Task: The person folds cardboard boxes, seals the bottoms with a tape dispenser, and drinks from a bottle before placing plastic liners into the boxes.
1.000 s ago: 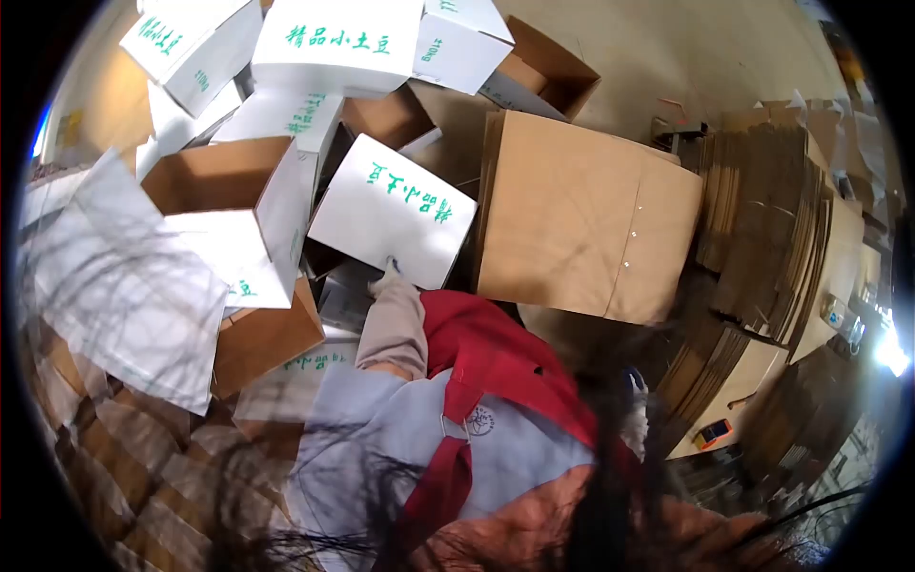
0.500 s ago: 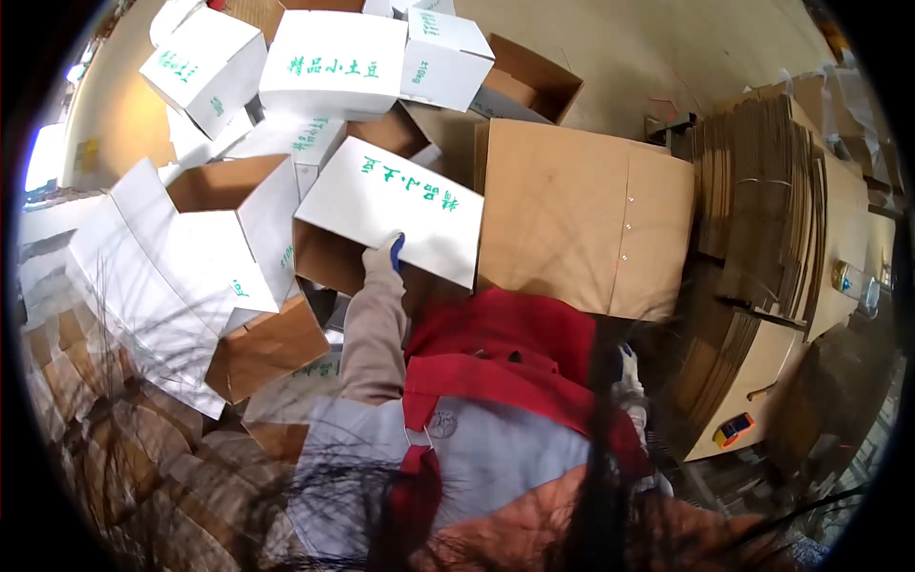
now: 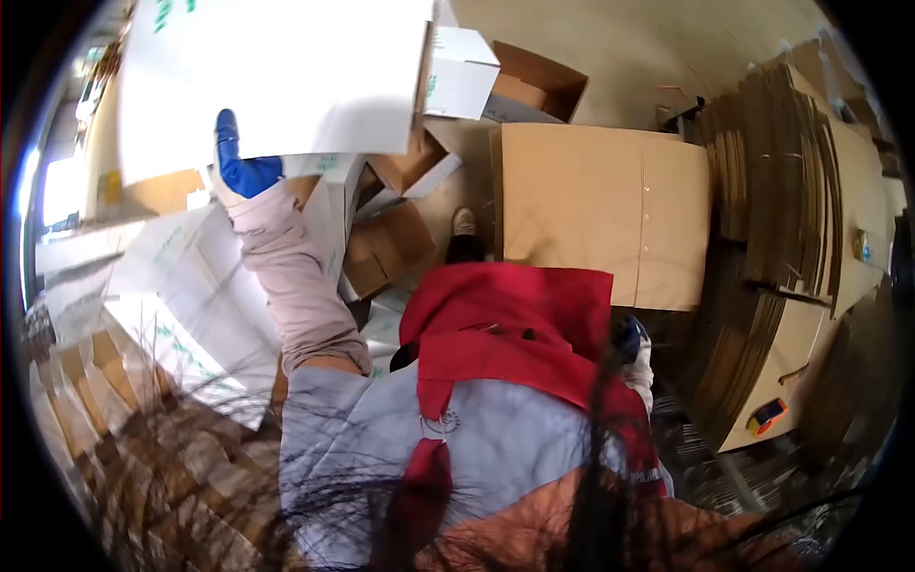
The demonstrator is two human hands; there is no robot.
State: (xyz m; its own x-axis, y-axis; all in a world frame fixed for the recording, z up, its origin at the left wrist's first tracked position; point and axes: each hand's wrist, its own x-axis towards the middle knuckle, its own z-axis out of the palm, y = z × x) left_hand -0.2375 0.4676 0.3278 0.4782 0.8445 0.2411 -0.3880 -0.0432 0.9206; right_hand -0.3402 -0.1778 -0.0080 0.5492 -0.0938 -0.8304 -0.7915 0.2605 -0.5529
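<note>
My left hand [image 3: 246,162], in a blue and white glove, is closed on the near edge of a white box [image 3: 276,81] held up at the upper left, its thumb on the white face. The other fingers are hidden beneath the box. My right hand [image 3: 631,343], gloved too, hangs low beside the red apron [image 3: 515,310]; its fingers are too dark and small to read. Between the hands lies a stack of flat brown cardboard [image 3: 600,205].
White boxes [image 3: 462,74] and an open brown-lined box [image 3: 538,81] stand ahead. Another open box [image 3: 386,250] is left of the cardboard. Tall cardboard stacks [image 3: 786,191] stand right, with a tape roll [image 3: 767,417] on a lower one. A shoe [image 3: 463,222] shows below.
My left hand has moved forward and left, lifting the white box from beside the cardboard stack. My right hand remains low at the right side.
</note>
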